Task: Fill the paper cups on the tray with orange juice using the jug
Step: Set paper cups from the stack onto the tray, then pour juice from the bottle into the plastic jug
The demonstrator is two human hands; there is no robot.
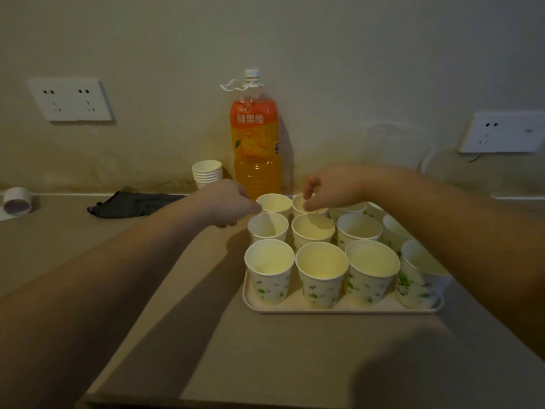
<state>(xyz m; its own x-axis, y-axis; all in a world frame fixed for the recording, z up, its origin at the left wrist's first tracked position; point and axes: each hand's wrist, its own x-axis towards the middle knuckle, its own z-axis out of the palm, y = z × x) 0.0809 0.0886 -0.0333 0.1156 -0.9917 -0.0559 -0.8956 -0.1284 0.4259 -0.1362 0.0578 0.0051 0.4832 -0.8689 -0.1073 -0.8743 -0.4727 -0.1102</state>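
Paper cups [321,274] with a green leaf print stand upright in close rows on a pale tray [339,309], which sits on the brown counter [265,349] toward its right side; their insides look pale, and in this dim light it cannot be told whether any hold juice. Both bare forearms reach in over the back row. The left hand [228,203] has its fingers curled, fingertips touching or nearly touching the rim of the back-left cup [274,202]; whether that grip actually pinches the rim cannot be told. The right hand [330,187] hangs over the next cup [303,203] in the back row, its thumb and forefinger curled down at the rim, seemingly pinching it. Behind the tray, against the wall, stands a tall capped orange juice bottle [256,143], partly full. Just left of it is a stack of spare paper cups [207,172]. Right of the bottle a clear jug [395,146] stands faintly visible by the wall. A dark cloth [132,203] lies on the counter at left, and a roll of tape [17,200] sits at the far left edge. Two wall sockets [72,99] flank the scene.
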